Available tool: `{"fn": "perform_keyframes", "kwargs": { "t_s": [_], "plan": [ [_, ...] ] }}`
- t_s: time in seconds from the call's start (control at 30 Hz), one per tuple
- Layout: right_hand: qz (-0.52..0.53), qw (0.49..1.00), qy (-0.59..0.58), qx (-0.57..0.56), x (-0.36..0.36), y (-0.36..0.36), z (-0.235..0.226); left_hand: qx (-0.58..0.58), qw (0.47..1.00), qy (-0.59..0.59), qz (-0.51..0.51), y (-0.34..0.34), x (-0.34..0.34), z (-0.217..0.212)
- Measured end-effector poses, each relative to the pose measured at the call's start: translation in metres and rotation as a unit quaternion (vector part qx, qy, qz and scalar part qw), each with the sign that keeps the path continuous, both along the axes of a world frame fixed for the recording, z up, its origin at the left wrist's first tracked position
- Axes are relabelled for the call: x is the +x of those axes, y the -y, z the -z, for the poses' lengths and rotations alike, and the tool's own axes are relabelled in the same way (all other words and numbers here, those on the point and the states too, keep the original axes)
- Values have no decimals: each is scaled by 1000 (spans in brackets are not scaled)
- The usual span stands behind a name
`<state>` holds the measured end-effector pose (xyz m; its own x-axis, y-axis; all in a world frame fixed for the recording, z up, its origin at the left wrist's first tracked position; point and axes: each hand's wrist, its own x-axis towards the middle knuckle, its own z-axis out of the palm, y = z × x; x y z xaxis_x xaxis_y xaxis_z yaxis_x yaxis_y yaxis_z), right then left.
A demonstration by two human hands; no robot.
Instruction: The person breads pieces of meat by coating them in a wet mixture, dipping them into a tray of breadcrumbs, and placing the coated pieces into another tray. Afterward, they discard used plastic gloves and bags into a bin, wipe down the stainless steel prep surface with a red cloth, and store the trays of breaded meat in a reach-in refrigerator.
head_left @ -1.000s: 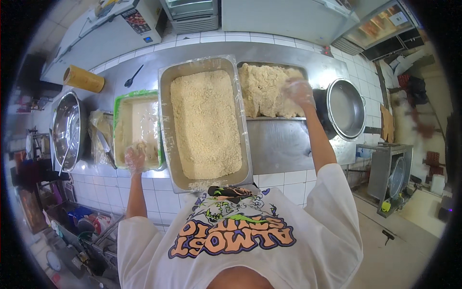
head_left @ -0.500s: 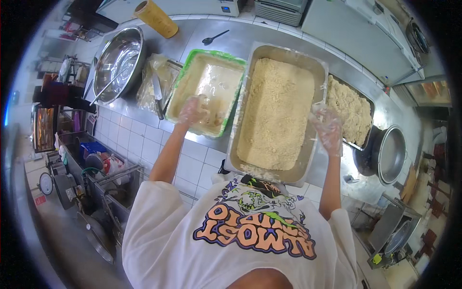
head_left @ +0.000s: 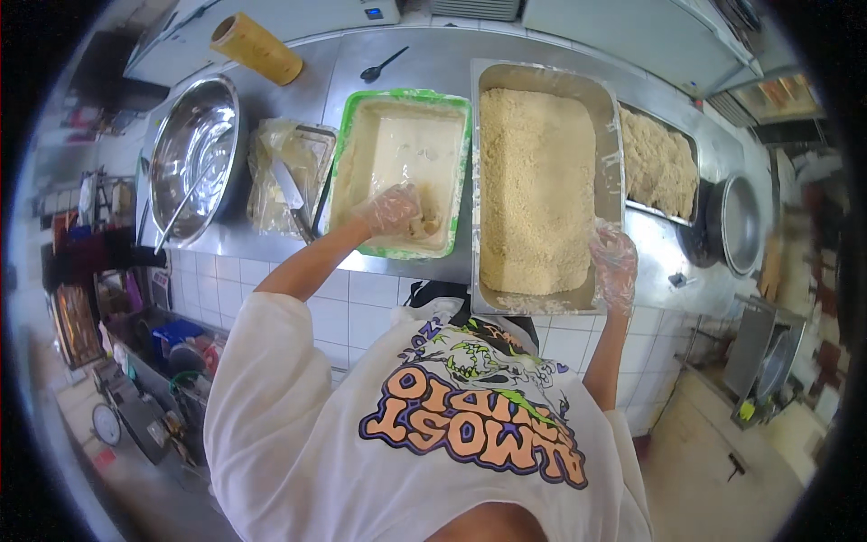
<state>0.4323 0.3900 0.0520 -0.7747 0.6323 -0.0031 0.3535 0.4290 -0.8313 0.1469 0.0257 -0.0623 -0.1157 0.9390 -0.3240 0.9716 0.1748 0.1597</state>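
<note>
Stretching across the top is the shiny metal table (head_left: pixel 424 63). On it sits a big metal tray (head_left: pixel 545 181) full of crumbs, with the gloved right hand (head_left: pixel 615 264) spread flat and holding nothing at its near corner. Beside it, the green tub (head_left: pixel 402 172) of pale batter holds the gloved left hand (head_left: pixel 390 211), curled around a small battered piece (head_left: pixel 424 222).

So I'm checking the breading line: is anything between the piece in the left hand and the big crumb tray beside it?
Only the walls: the green tub's right rim and the crumb tray's left wall. The left hand holds a battered piece inside the tub; nothing else lies between.
</note>
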Motion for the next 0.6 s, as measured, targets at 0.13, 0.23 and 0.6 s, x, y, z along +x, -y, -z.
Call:
{"fn": "perform_keyframes", "kwargs": {
  "t_s": [0.13,0.23,0.6],
  "plan": [
    [18,999,14,31,13,19,-4,103,989,96,-41,12,-16,12],
    [49,999,-2,-12,23,26,3,88,978,159,-99,12,-28,1],
    [75,986,-53,-140,36,38,7,235,770,439,-399,3,-43,-44]
  ]
}}
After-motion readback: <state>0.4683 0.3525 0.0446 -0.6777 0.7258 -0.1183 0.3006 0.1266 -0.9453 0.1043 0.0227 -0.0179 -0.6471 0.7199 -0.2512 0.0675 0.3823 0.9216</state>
